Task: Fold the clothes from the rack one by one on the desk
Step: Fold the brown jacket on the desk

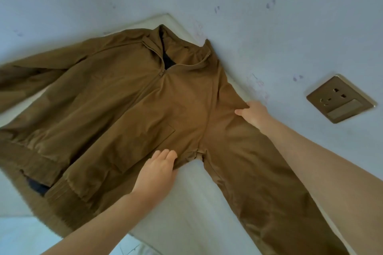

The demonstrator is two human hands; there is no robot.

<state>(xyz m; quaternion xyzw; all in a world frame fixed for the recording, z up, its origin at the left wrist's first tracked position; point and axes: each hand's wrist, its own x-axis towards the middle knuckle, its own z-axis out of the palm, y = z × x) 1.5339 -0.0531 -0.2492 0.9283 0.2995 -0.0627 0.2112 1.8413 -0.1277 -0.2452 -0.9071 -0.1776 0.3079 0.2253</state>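
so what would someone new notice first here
A brown jacket lies spread face up across the white desk, its zip partly open at the collar. Both hands are on its right side: the left hand lies flat near the underarm, and the right hand holds the sleeve's upper edge. A brass wall socket sits far right.
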